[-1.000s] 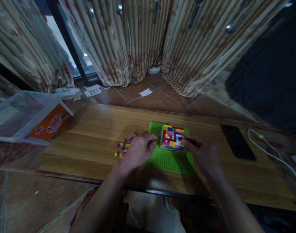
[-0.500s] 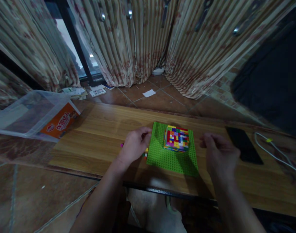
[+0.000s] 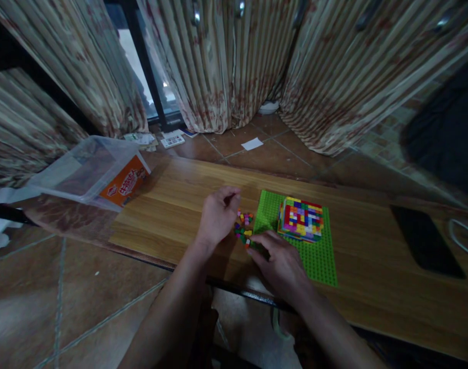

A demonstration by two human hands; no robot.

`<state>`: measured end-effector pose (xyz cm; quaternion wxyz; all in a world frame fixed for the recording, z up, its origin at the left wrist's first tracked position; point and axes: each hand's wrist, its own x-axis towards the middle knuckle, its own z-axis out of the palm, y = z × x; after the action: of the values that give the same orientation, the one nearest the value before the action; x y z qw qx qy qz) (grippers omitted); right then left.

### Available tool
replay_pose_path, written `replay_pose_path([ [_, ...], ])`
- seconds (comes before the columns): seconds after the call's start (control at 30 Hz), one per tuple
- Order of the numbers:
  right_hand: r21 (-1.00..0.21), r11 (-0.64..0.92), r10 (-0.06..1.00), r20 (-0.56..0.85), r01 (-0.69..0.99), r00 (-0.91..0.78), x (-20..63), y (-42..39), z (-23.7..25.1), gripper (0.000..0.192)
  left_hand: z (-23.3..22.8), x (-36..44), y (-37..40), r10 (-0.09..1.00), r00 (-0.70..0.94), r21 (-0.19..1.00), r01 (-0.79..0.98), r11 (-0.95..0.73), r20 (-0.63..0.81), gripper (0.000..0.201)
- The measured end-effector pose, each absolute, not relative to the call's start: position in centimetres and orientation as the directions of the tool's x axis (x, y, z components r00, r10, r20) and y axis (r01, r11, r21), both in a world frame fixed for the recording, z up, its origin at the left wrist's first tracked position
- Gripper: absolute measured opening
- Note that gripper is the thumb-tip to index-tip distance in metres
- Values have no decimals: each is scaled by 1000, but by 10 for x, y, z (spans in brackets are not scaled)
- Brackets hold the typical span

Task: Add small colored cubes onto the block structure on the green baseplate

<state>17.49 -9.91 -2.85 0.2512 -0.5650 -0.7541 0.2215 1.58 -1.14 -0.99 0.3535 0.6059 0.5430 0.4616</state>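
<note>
A multicoloured block of toy bricks (image 3: 302, 219) stands on the green baseplate (image 3: 318, 264), toward its far right part. Beside the plate's left edge lies a small pile of loose toy bricks (image 3: 243, 231) in several colours. My right hand (image 3: 282, 259) reaches over the plate's near left part, thumb and index finger apart, close to a white and orange brick at the pile's near end. Just left of the pile, my left hand (image 3: 218, 215) hovers with its fingers curled in and fingertips close together. Whatever it may hold is hidden.
A wooden table (image 3: 161, 205) carries everything here. At its left end sits a clear plastic bin (image 3: 72, 177) with an orange label. A black flat slab (image 3: 428, 241) and a white cable (image 3: 462, 243) lie to the right. Curtains (image 3: 218, 66) hang behind.
My right hand has moved left, from beyond the plate's right side to the loose bricks. The view has turned left, and more of the brick pile shows. My left hand stays curled near it.
</note>
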Motion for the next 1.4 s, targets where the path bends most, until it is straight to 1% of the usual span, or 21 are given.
replay_pose_path([
  [0.1,-550,252,967,111,796,-230,169,-97,-33,18,-10,15,-12,984,-11,927,338,-165,179,20],
  [0.2,-492,255,967,116,833,-227,165,-97,-34,14,-11,14,-13,985,-19,928,338,-155,171,21],
  [0.33,-492,258,966,124,831,-226,162,-97,-35,9,-9,13,-15,987,2,921,358,-153,163,19],
  [0.43,-567,266,964,171,779,-205,163,-96,-35,9,-8,14,-16,990,73,935,327,-139,121,19],
  [0.53,-690,251,966,228,679,-126,167,-95,-29,13,-8,14,-19,973,230,970,237,-51,-6,22],
  [0.6,-756,238,966,248,609,-69,170,-95,-23,16,-7,15,-21,934,351,979,205,-2,-71,23],
  [0.7,-837,215,968,252,502,6,174,-96,-17,17,-5,15,-23,857,500,980,198,29,-127,27],
  [0.8,-894,188,971,231,406,61,177,-95,-16,16,-1,17,-25,817,559,984,171,54,-142,35],
  [0.9,-914,170,974,212,369,77,179,-95,-16,15,2,20,-26,802,576,985,144,94,-160,33],
  [1.0,-907,165,975,209,386,74,179,-95,-15,16,2,25,-28,785,582,977,143,161,-215,29],
  [1.13,-894,183,980,201,409,2,180,-98,-10,21,0,26,-30,761,576,954,170,248,-300,26],
  [1.23,-896,202,979,193,395,-61,183,-101,-5,26,1,23,-29,744,583,944,151,294,-325,25],
  [1.3,-890,223,975,204,397,-89,187,-103,-2,27,3,20,-26,765,552,937,103,333,-332,24],
  [1.4,-872,258,965,257,417,-60,199,-104,2,21,6,19,-21,848,422,937,12,350,-322,21],
])
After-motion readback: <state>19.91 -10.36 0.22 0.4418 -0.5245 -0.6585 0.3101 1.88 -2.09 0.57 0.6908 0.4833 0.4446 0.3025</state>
